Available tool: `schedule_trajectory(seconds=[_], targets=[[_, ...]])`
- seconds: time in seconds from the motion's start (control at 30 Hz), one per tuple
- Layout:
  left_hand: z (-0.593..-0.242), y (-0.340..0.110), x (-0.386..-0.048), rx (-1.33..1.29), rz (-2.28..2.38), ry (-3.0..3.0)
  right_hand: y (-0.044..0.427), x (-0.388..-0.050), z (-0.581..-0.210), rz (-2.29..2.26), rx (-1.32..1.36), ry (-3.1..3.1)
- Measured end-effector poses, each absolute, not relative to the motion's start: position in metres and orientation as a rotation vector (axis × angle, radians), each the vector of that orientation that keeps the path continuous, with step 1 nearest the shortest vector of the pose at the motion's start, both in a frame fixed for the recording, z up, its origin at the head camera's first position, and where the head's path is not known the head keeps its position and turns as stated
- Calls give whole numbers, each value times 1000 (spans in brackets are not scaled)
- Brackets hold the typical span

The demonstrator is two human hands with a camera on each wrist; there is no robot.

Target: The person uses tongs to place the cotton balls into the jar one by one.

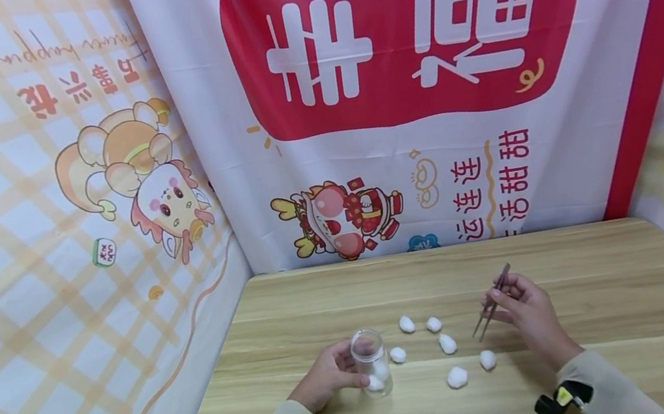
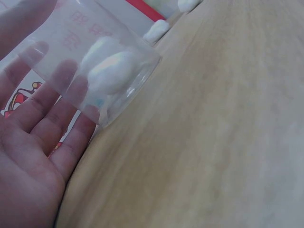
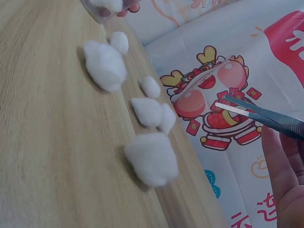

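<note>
My left hand [image 1: 330,377] grips a clear jar [image 1: 371,362] standing on the wooden table, fingers and thumb around its side. White cotton balls [image 2: 114,71] lie in the bottom of the jar in the left wrist view. Metal tweezers [image 1: 491,302] are pinched in my right hand [image 1: 532,320], tips pointing down and apart, nothing between them. Several cotton balls lie between the hands, among them one [image 1: 457,377] at the front and another [image 1: 487,360] below the tweezers' tips. In the right wrist view the tweezers [image 3: 259,115] are held above the table.
The wooden table [image 1: 319,295] ends at a hanging white cloth [image 1: 225,180] with red print at the back. A checked cloth [image 1: 64,311] hangs along the left side. Dark devices with yellow parts are strapped on both wrists.
</note>
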State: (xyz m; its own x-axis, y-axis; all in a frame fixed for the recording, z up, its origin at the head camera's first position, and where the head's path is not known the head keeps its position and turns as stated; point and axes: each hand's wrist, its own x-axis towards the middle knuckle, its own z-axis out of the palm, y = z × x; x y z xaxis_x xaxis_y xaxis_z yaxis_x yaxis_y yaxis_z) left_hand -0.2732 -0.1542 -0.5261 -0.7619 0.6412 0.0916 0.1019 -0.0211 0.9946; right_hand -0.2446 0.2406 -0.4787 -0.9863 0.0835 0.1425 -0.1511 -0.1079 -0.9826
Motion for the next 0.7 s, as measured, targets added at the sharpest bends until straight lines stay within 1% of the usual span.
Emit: schedule_trajectory(seconds=[0.47, 0.7], targets=[[-525, -154, -273, 764, 1839, 1865, 248, -242, -485, 2216, 68, -1997], [-524, -153, -273, 755, 1830, 1886, 252, -244, -494, 2222, 134, -1936]])
